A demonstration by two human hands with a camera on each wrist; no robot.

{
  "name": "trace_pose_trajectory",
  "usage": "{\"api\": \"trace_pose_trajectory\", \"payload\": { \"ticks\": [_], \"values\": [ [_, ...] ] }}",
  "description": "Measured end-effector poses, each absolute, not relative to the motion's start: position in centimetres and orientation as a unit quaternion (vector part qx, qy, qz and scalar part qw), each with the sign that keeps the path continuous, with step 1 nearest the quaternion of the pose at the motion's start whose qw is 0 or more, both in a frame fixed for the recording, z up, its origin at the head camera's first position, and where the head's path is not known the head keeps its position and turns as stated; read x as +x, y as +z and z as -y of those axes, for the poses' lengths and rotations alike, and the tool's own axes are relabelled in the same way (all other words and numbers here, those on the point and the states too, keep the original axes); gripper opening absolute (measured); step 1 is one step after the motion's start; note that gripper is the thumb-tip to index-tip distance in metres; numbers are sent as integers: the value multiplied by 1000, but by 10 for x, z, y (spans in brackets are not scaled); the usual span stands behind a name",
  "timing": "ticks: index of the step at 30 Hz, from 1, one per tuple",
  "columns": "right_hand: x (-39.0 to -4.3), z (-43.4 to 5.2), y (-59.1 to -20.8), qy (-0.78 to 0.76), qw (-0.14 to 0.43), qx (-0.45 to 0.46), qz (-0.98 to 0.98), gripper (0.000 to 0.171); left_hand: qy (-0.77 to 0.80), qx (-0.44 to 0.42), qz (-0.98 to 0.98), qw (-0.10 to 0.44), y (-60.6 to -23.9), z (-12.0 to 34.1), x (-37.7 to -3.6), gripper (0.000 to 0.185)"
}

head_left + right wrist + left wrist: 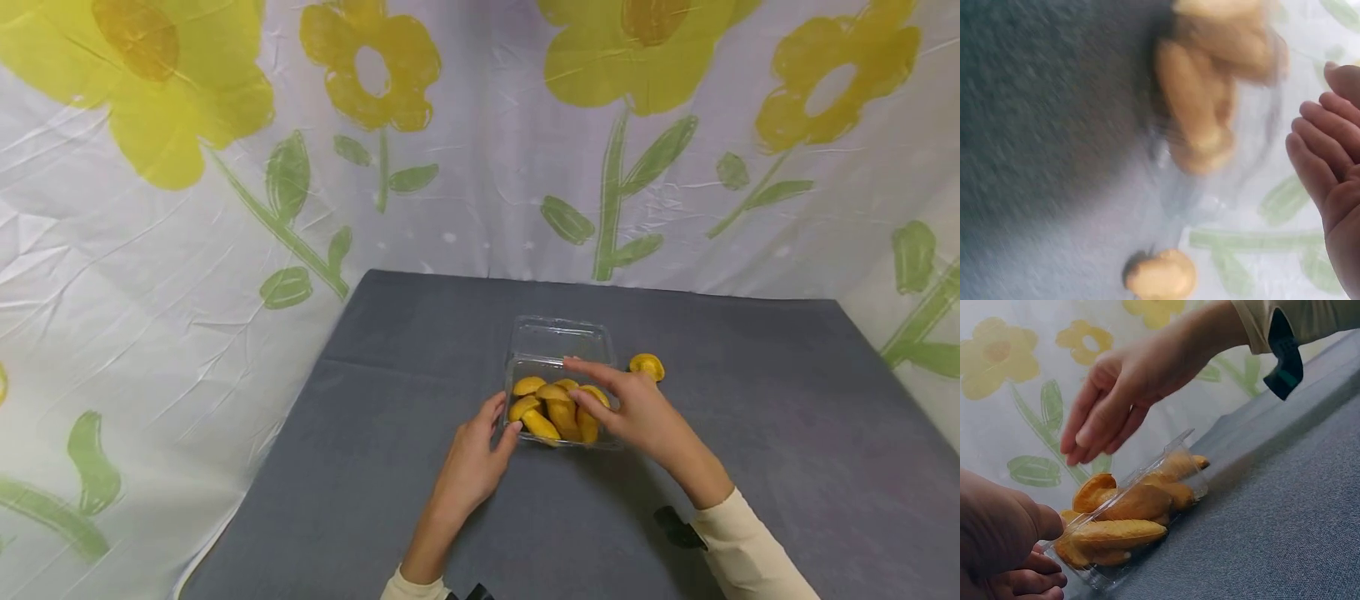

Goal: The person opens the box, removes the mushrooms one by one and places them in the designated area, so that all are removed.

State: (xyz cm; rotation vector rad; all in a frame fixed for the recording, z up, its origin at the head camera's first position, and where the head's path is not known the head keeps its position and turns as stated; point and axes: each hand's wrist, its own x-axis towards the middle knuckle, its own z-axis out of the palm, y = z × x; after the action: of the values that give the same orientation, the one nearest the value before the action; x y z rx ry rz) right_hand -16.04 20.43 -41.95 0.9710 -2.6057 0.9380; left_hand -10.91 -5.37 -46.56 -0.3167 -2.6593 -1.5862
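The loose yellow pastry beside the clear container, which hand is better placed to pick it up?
Probably the right hand: it hovers open over the container, nearest the loose pastry, while the left hand holds the container's opposite side.

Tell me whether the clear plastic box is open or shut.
Open. The clear plastic box has its lid folded back behind it, and the yellow pieces inside lie uncovered under the right hand.

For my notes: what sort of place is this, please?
Probably a makeshift recording corner, not a real kitchen: a flower-printed sheet hangs as backdrop behind a grey-covered table bearing a clear plastic box of yellow pieces.
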Motion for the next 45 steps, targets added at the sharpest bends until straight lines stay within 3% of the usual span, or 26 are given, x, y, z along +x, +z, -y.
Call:
{"api": "trace_pose_trajectory", "payload": {
  "ticks": [16, 38, 45],
  "values": [
    [-163, -179, -436, 289, 53, 332, 896, 47, -515, -115, 849, 17, -466, 54, -109, 53],
    [-166, -185, -434, 317, 91, 343, 880, 35, -515, -107, 851, 13, -467, 54, -108, 53],
    [-164, -194, -430, 330, 103, 309, 886, 36, -512, -106, 852, 16, -467, 55, -108, 53]
  ]
}}
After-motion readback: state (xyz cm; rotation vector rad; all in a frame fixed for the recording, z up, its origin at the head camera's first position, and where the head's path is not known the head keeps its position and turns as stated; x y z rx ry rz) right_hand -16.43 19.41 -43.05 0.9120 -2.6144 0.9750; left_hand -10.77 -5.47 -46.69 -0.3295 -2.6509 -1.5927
